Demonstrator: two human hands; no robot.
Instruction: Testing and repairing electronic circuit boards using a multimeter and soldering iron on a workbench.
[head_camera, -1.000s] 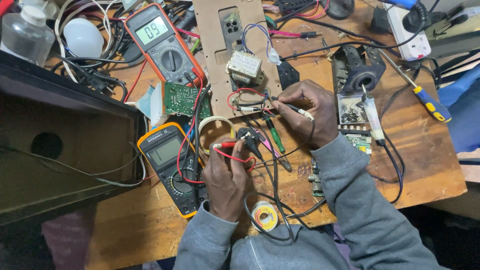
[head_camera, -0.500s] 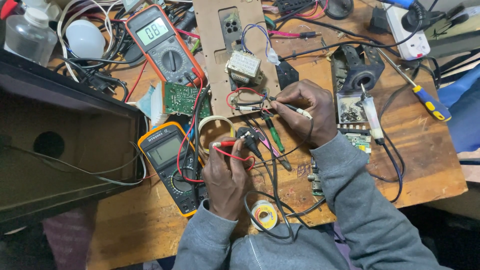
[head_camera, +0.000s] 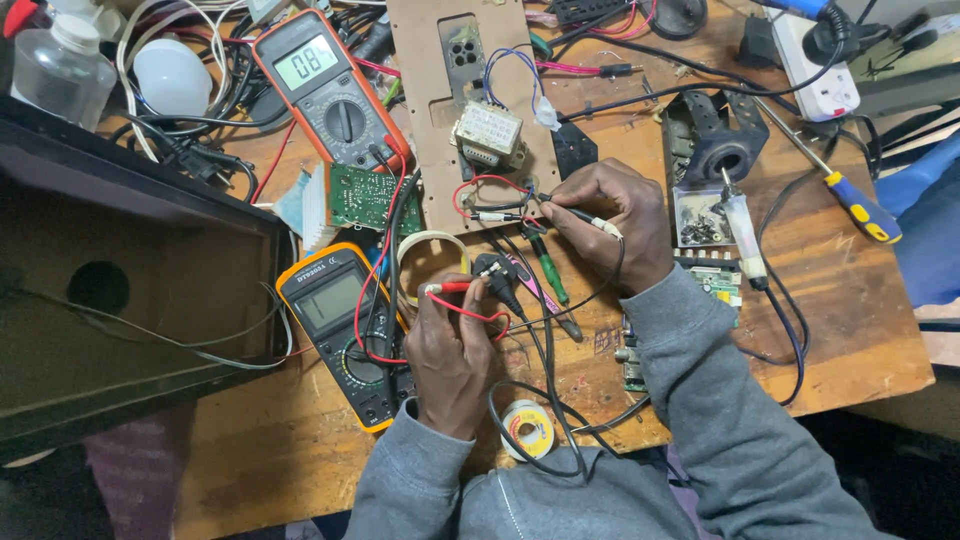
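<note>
My left hand pinches a red multimeter probe and presses its tip to a black mains plug on the bench. My right hand grips a black probe whose tip touches the wires just below a small transformer mounted on a brown board. A yellow-cased multimeter with a dark screen lies just left of my left hand. An orange multimeter with a lit display lies farther back.
A large dark speaker cabinet fills the left side. A green circuit board, a tape roll, a solder spool, a soldering iron, a yellow-handled screwdriver and a white power strip crowd the wooden bench.
</note>
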